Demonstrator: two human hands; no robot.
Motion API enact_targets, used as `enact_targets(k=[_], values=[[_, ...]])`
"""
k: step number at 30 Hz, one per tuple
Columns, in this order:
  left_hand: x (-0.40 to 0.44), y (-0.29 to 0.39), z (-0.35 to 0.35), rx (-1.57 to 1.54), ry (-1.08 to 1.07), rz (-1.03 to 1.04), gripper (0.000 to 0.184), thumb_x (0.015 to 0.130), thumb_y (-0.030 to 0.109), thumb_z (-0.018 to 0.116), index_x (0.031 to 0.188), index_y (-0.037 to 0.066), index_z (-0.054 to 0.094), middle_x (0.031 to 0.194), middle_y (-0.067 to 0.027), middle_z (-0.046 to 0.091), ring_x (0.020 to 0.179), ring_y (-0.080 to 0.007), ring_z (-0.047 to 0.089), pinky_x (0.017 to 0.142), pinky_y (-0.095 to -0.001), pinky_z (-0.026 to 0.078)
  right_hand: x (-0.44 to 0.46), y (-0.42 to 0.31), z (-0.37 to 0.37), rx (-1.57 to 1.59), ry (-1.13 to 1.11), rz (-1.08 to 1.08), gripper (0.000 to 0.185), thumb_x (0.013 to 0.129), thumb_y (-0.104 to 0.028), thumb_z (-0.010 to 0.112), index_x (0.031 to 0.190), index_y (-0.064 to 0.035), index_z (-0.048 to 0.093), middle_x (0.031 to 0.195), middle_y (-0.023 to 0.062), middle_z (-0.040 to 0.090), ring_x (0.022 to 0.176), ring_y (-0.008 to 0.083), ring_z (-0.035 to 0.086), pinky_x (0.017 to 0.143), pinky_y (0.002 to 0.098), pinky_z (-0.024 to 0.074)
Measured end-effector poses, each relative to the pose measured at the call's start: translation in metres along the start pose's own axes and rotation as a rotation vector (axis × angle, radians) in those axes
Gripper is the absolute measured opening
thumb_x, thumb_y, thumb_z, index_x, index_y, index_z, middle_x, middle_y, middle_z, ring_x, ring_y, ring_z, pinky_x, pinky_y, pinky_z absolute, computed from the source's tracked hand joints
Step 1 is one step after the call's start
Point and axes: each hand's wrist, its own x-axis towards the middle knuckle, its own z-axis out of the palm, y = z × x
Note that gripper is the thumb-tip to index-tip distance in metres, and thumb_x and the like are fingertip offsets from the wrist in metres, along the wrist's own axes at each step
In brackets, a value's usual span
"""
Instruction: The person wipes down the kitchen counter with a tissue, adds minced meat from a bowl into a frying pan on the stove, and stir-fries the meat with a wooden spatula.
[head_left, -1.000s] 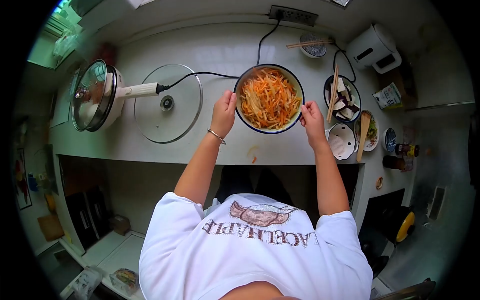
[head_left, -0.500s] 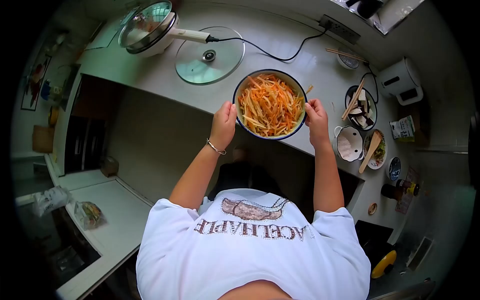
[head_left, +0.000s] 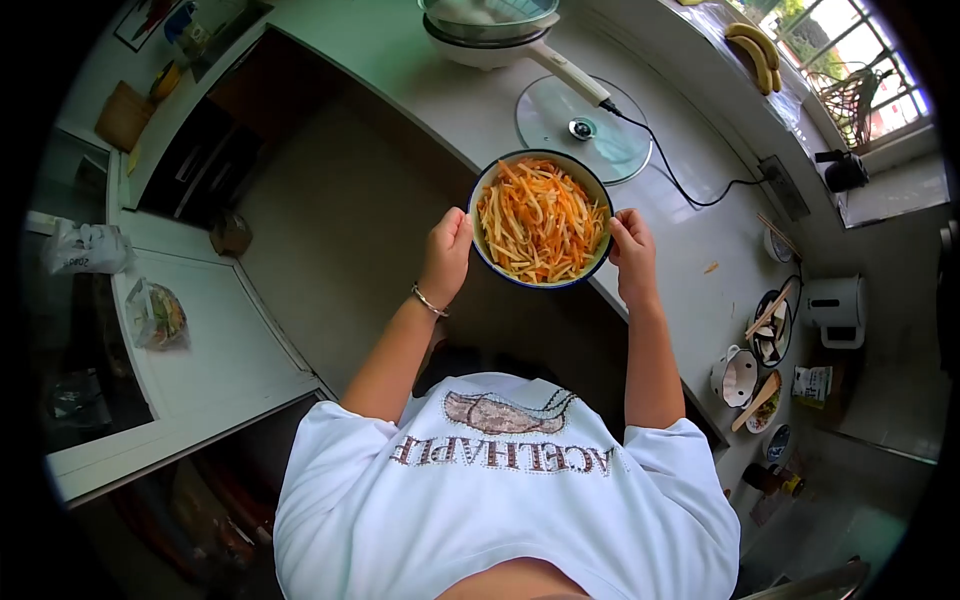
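Observation:
A round bowl with a dark blue rim (head_left: 480, 247) is held up in front of me, heaped with orange and pale shredded vegetables (head_left: 543, 220). My left hand (head_left: 447, 258) grips its left side, thumb at the rim, a bracelet on the wrist. On the opposite side my right hand (head_left: 632, 255) is closed on the rim. Both palms face the bowl, and the fingers underneath are hidden. Beyond the bowl a glass lid (head_left: 560, 115) lies flat on the counter, partly covered by the handle of a white electric pan (head_left: 480, 50).
The white counter (head_left: 690, 245) turns along the right. On it are a dish with chopsticks (head_left: 770, 328), a white bowl (head_left: 735, 377), a wooden spatula (head_left: 757, 402) and a white kettle (head_left: 836, 312). A black cord (head_left: 690, 190) runs to a socket strip (head_left: 783, 188). Bananas (head_left: 755, 55) lie on the sill.
My view and body have turned left. The bowl, still in both hands, has left the counter's right part, and the pan and lid now appear further right.

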Motion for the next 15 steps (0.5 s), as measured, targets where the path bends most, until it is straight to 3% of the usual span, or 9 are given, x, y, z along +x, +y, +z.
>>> enact_targets(k=[4,6,8,10,15], values=[[0.033,-0.030,-0.103,0.009,0.125,-0.022,0.026,0.093,0.015,0.042,0.070,0.002,0.039,0.058,-0.0010,0.035,0.056,-0.0062,0.032,0.049,-0.0255,0.033,0.026,-0.003,0.110,0.008,-0.135,0.023,0.011,0.088,-0.014,0.051,0.081,-0.0058,0.048,0.065,-0.0034,0.042,0.055,0.0045,0.039,0.047,0.0196,0.0306],[0.044,-0.038,-0.162,0.062,0.152,-0.019,0.026,0.093,0.015,0.042,0.071,0.001,0.040,0.058,-0.0009,0.035,0.056,-0.0054,0.032,0.049,-0.0250,0.032,0.034,0.002,0.169,0.043,-0.224,0.032,0.012,0.089,-0.017,0.051,0.083,-0.0074,0.047,0.068,-0.0046,0.038,0.054,0.0028,0.032,0.045,0.0180,0.0239],[0.060,-0.062,-0.212,0.027,0.191,-0.046,0.027,0.093,0.016,0.042,0.071,0.001,0.040,0.058,-0.0006,0.035,0.056,-0.0047,0.031,0.048,-0.0249,0.031,0.045,0.002,0.224,0.044,-0.267,0.032,0.012,0.089,-0.017,0.051,0.082,-0.0076,0.047,0.067,-0.0046,0.038,0.053,0.0030,0.032,0.045,0.0181,0.0239],[0.069,-0.050,-0.246,0.080,0.149,-0.064,0.027,0.094,0.017,0.042,0.072,0.002,0.040,0.059,-0.0001,0.033,0.057,-0.0044,0.031,0.049,-0.0244,0.031,0.056,0.004,0.260,0.062,-0.274,0.103,0.012,0.089,-0.015,0.050,0.080,-0.0074,0.047,0.064,-0.0038,0.041,0.053,0.0046,0.036,0.046,0.0193,0.0291],[0.091,-0.064,-0.310,0.058,0.195,-0.060,0.028,0.095,0.018,0.040,0.071,0.004,0.038,0.061,0.0041,0.032,0.059,-0.0039,0.029,0.052,-0.0231,0.031,0.081,-0.001,0.340,0.055,-0.342,0.117,0.012,0.090,-0.015,0.049,0.080,-0.0079,0.046,0.065,-0.0041,0.040,0.053,0.0042,0.036,0.047,0.0193,0.0290]])
